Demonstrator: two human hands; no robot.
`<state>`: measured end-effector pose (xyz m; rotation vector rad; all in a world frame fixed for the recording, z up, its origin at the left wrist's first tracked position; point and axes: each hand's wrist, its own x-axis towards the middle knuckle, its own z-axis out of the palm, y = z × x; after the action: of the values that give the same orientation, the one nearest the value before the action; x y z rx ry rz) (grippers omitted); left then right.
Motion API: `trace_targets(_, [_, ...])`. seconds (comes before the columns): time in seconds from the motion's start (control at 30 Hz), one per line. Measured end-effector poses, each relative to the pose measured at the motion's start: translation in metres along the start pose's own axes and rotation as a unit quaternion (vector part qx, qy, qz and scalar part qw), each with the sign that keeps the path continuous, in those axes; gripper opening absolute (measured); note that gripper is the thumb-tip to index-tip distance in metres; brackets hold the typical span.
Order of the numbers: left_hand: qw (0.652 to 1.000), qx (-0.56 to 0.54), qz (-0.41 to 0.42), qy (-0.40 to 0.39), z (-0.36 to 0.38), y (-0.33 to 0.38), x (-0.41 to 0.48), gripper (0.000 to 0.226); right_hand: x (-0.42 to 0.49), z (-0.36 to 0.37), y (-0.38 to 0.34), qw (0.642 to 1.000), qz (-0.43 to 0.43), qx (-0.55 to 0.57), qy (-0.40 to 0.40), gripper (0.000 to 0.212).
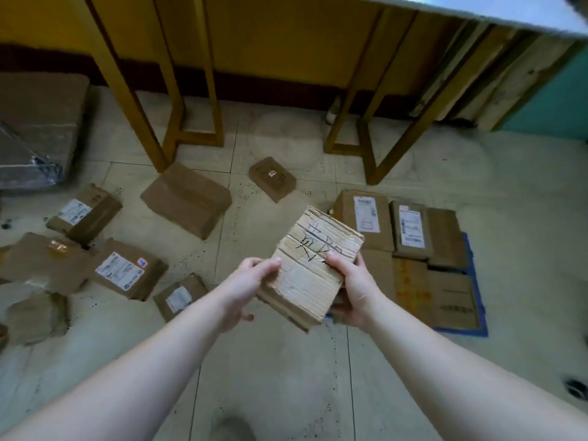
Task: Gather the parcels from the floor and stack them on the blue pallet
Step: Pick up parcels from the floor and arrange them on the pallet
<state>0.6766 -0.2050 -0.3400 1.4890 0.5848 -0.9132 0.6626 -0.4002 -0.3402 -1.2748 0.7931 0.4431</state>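
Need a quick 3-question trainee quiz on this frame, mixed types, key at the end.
1. True or false: the left hand and right hand both hold the handwritten parcel.
2. The blue pallet lies: A) to the person's right of the held parcel; B) to its left; C) leaning on the wall.
3. Fill in: the small parcel between the table legs lies on the ____.
Key: 1 true; 2 A; 3 floor.

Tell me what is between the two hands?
A cardboard parcel with black writing on top. The left hand grips its left edge and the right hand its right edge, seen in the head view.
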Motion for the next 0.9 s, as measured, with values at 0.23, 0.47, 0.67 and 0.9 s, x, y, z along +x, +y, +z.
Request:
trace_targets(0.23, [0.993,0.081,0.015,-0.086,0.132,-0.035,-0.008,0.038,-0.045,-0.124,0.04,0.997,-0.018,-0.007,0.073,0.019])
trace_targets(0.47, [0.989,0.098,0.011,-0.111,0.287,-0.081,-0.026,0.031,-0.105,-0.271,0.079,0.995,0.091,-0.016,0.027,0.033])
trace_targets(0.67, [0.976,0.163,0.013,-0.145,0.424,-0.101,-0.046,0.035,-0.145,-0.401,0.079,0.994,0.041,0.007,0.103,0.021])
trace_targets(0.9, [0.962,0.22,0.047,-0.155,0.545,-0.099,-0.046,0.04,-0.154,-0.498,0.074,0.971,-0.074,-0.048,0.221,0.038])
